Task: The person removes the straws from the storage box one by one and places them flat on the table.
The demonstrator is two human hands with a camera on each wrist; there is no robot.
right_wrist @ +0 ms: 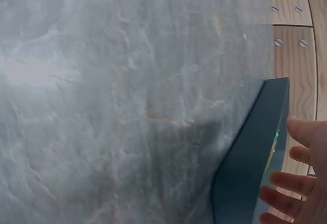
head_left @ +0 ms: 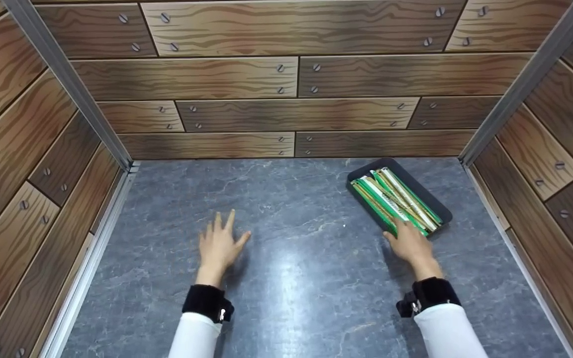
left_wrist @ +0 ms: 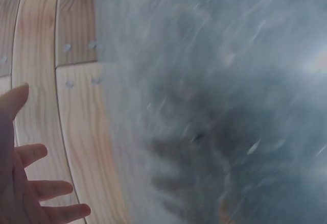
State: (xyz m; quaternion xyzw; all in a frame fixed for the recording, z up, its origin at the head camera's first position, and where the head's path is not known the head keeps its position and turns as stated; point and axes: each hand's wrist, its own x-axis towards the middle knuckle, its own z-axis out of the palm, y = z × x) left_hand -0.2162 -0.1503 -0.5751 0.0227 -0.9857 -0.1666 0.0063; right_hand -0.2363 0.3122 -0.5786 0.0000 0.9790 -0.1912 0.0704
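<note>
A dark rectangular tray (head_left: 439, 208) lies at an angle on the right of the grey marbled surface. In it are several long, thin packets (head_left: 395, 196) in green, white and gold. My right hand (head_left: 412, 244) is at the tray's near end, fingertips overlapping the packets in the head view. From the right wrist, its fingers (right_wrist: 286, 183) are spread beside the tray's outer wall (right_wrist: 245, 157), holding nothing. Over the surface on the left, my left hand (head_left: 218, 244) has its fingers spread and grips nothing. The left wrist view shows that hand's fingers (left_wrist: 51, 188) apart, with shadows on the surface.
Wood-patterned panels (head_left: 246, 77) form the back and side walls. Metal rails (head_left: 82, 99) run up the back corners, and a pale strip (head_left: 90, 268) edges the surface on the left. A black band with a small device (head_left: 207, 303) sits on each wrist.
</note>
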